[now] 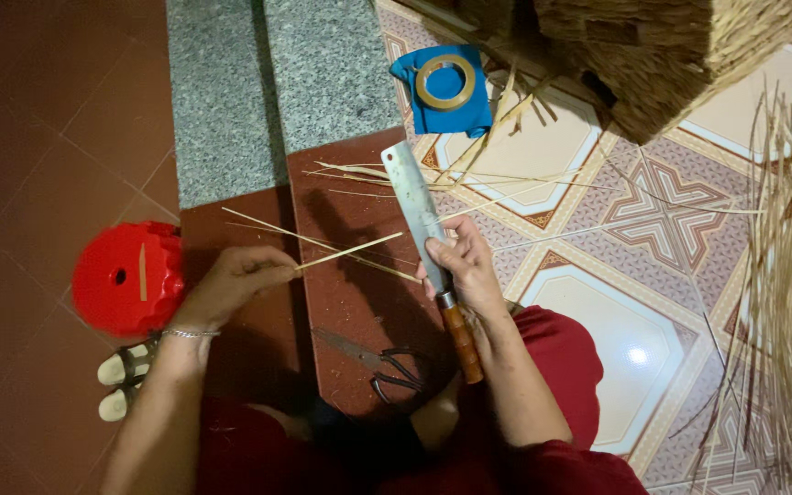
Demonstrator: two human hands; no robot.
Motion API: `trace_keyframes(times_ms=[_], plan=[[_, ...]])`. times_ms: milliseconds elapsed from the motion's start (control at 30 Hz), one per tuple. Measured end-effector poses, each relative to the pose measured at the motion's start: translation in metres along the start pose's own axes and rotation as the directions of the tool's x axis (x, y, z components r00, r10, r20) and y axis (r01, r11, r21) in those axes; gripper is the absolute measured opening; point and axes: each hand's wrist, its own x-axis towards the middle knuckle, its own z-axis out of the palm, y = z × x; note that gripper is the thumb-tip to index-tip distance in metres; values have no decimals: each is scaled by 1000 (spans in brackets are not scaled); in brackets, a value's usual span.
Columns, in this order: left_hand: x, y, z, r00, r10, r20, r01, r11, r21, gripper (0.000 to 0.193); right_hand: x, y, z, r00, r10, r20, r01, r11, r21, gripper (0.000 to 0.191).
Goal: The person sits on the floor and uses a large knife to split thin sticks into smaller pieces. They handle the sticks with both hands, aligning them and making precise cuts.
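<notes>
Patterned floor tiles (pixel 662 202) (granite step (pixel 323 73))

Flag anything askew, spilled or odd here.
Loose pale reed strips lie scattered across the patterned tiled floor and the dark red step. Black-handled scissors lie on that step near the person's knees. The right hand holds a wooden-handled cleaver; the left hand pinches a thin strip.

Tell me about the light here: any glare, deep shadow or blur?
In the head view, a small white glare spot sits on the glossy patterned floor tiles; the left side and the person's lap fall into dark shadow; the right hand casts a shadow over the scissors; the cleaver and thin strip look fairly sharp.
</notes>
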Motion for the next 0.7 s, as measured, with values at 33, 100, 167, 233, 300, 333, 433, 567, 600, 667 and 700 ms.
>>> trace_keyframes(times_ms=[33,100,167,233,300,333,433,567,600,667,700], plan=[[0,-1,-2,1000,-6,-3,6,1000,14,17,0,0,1,1000,0,-3,0,1000,-14,22],[-2,-2,-4,1000,0,14,0,1000,-23,17,-1,1,2,1000,0,-9,-1,999,-41,22],[-6,-2,-5,1000,-23,6,23,1000,-11,17,-2,1,3,1000,-10,-28,9,999,-45,23],[-10,-2,-8,997,-78,-29,79,996,51,17,-2,0,3,999,-16,-28,15,999,-39,22],[-11,-2,-9,998,-65,-5,65,997,43,18,-2,-2,3,1000,-20,-7,20,1000,-21,21],[-11,-3,-10,998,-60,6,59,998,38,19,-3,-2,3,1000,-14,-18,13,999,-43,21],[-11,-9,-16,996,-79,29,81,996,-39,20,-2,-3,1,999,-2,-51,-2,997,-76,21],[-16,-23,-30,989,-134,-56,135,991,18,19,0,-9,-10,994,-39,-103,35,999,-36,22],[-19,-27,-35,973,-210,-91,214,976,40,19,-1,-11,-14,991,-57,-119,55,998,-24,23],[-24,-36,-44,953,-275,-123,282,958,43,19,-2,-13,-19,987,-75,-141,77,997,7,22],[-26,-40,-49,956,-267,-121,272,962,27,20,-3,-15,-21,985,-84,-151,89,996,22,22]])
